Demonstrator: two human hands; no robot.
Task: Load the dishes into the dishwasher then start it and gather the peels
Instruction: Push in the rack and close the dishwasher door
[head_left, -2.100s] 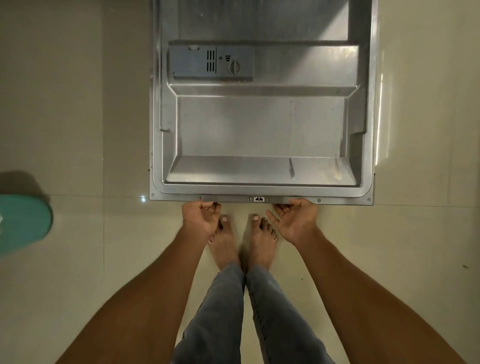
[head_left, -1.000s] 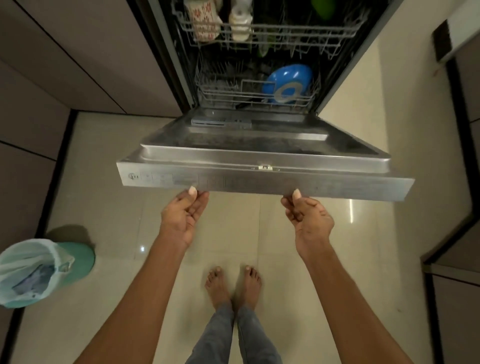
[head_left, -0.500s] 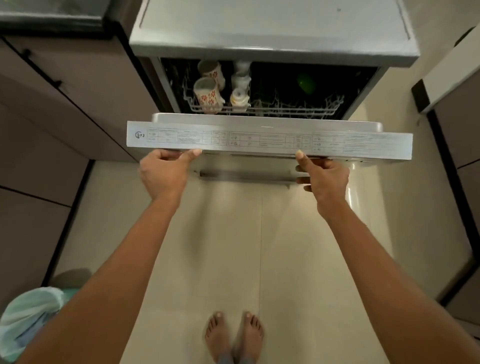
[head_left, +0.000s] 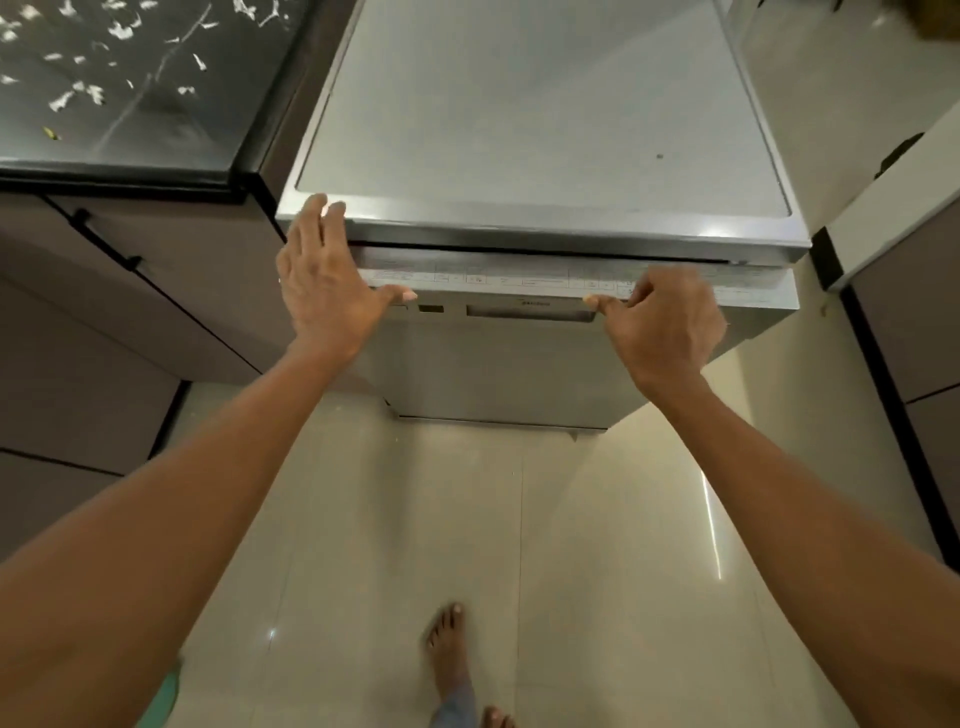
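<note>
The steel dishwasher door (head_left: 498, 364) stands nearly upright, with only a thin dark gap under the machine's grey top (head_left: 540, 119). The control strip (head_left: 519, 278) on the door's upper edge still shows. My left hand (head_left: 324, 291) lies flat with fingers spread over the door's left upper corner, fingertips reaching the top's rim. My right hand (head_left: 660, 327) is curled over the door's upper edge on the right, thumb against the front. The dishes inside are hidden. Pale peels (head_left: 78, 93) lie scattered on the dark countertop (head_left: 156, 156) at the upper left.
Brown cabinets with a black handle (head_left: 104, 239) flank the dishwasher on the left. A white-topped cabinet (head_left: 909, 338) is on the right. A sliver of a green bin (head_left: 166, 696) shows at the bottom left. My bare feet (head_left: 447, 649) are on the cream tiled floor.
The door has swung up from flat on the floor to almost shut, hiding the racks and dishes. Both hands rose with it, and my left hand has flattened against its corner.
</note>
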